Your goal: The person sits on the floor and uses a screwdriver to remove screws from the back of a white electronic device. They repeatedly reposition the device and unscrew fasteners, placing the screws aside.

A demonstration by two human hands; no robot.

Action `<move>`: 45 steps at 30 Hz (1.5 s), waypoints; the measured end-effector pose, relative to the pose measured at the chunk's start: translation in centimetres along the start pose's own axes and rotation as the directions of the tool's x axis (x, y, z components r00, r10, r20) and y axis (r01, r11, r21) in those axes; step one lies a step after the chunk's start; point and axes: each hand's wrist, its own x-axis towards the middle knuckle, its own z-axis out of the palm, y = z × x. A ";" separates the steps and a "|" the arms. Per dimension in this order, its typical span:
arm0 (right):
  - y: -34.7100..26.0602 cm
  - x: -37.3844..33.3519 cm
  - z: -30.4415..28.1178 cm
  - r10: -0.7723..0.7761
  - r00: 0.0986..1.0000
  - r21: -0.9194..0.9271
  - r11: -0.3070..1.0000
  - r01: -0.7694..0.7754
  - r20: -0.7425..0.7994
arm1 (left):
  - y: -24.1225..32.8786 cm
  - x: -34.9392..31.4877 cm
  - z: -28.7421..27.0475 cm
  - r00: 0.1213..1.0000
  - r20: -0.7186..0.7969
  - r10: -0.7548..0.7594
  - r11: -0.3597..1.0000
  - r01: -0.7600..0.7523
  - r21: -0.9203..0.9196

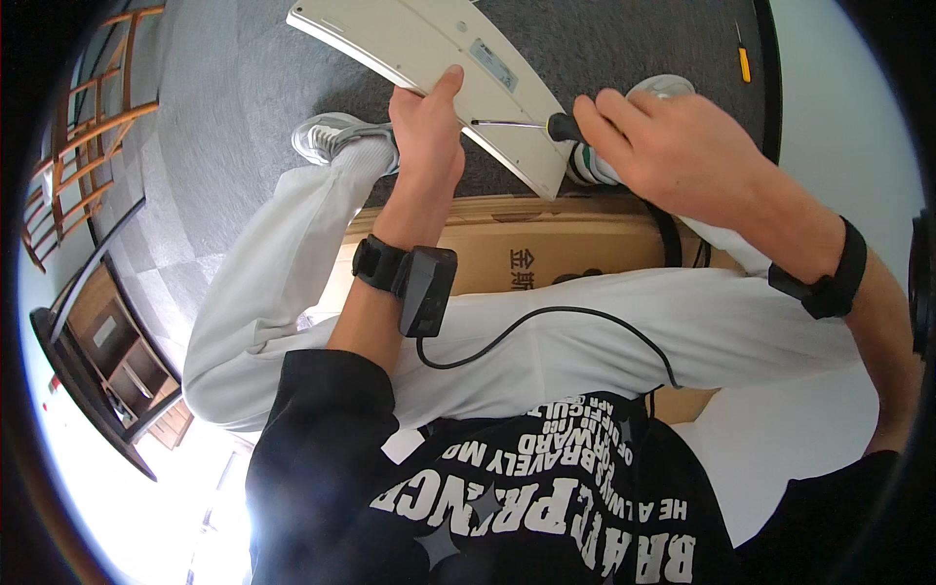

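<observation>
A long, flat, cream-coloured keyboard is held tilted with its underside up, showing a grey label and small screw holes. My left hand grips its near long edge, thumb on top of the underside and fingers beneath, hidden. In my right hand is a screwdriver with a dark handle, fingers wrapped round it. Its thin metal shaft lies almost level across the underside. The tip points left and meets the near edge close to my left hand; whether it sits in a screw is too small to tell.
A second screwdriver with a yellow handle lies on the grey carpet at the far right. Below my hands is a cardboard box, between my legs. A black cable crosses my lap. Wooden chairs stand at the left.
</observation>
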 end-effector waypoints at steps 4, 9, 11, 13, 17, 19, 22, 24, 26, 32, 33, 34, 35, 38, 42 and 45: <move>-1.2 0.3 0.6 -0.004 0.999 0.046 0.999 0.003 0.040 | -0.4 -0.1 -0.4 0.998 -0.055 0.020 1.000 -0.020 -0.002; -2.1 0.6 0.8 0.166 0.970 0.343 0.913 -0.219 0.178 | -0.3 -0.2 -0.7 1.000 -0.022 0.011 1.000 -0.011 0.000; -2.6 0.8 0.5 0.241 0.949 0.428 0.849 -0.309 0.205 | -0.4 -0.3 -0.5 0.998 -0.047 0.031 1.000 -0.031 0.006; -2.9 1.2 0.2 0.319 0.920 0.525 0.755 -0.392 0.229 | -0.4 -0.5 -0.3 0.997 -0.058 0.048 0.999 -0.048 0.003; -3.1 2.1 -0.8 0.449 0.797 0.674 0.443 -0.591 0.403 | -0.3 -0.8 -0.3 0.998 -0.055 0.042 0.999 -0.041 0.028; -2.9 2.5 -1.4 0.456 0.690 0.676 0.229 -0.701 0.561 | -0.3 -0.9 -0.2 0.997 -0.058 0.040 0.999 -0.038 0.033; -2.2 2.8 -1.9 0.359 0.507 0.587 -0.165 -0.792 0.784 | -0.3 -1.1 -0.1 0.997 -0.053 0.049 0.998 -0.047 0.028; -1.9 2.7 -2.0 0.225 0.431 0.484 -0.473 -0.736 0.874 | -0.1 -1.2 -0.1 0.998 -0.026 0.064 0.997 -0.063 0.033; -2.0 2.4 -1.9 0.303 0.425 0.518 -0.387 -0.763 0.853 | 0.1 -1.2 -0.1 0.999 -0.028 0.027 0.999 -0.027 0.028; -2.8 1.2 -1.3 0.425 0.900 0.506 0.758 -0.411 0.095 | 1.0 -1.1 -0.3 0.999 0.043 -0.016 0.998 0.013 0.063; -2.7 0.8 -1.3 0.346 0.930 0.409 0.836 -0.365 0.124 | 1.1 -1.1 -0.3 0.999 0.038 -0.030 0.997 0.027 0.070; -2.5 0.7 -1.1 0.272 0.962 0.333 0.904 -0.269 0.039 | 1.1 -1.2 -0.2 0.999 0.033 -0.034 0.998 0.032 0.054; -2.2 0.5 -0.9 0.185 0.982 0.249 0.954 -0.170 -0.039 | 1.2 -1.2 -0.2 0.999 0.026 -0.042 0.998 0.041 0.038; -1.3 0.6 0.0 0.016 0.987 0.107 0.994 0.002 -0.160 | 1.3 -1.5 0.0 0.999 0.018 -0.039 0.999 0.039 0.006; -0.3 0.9 1.1 -0.057 0.983 0.088 0.993 0.073 -0.172 | 0.9 -1.6 0.0 0.999 -0.031 -0.011 1.000 0.011 0.006; -0.7 1.1 1.1 -0.048 0.997 0.068 0.996 0.052 -0.069 | 0.3 -1.5 -0.4 0.998 -0.059 -0.014 0.999 0.012 -0.041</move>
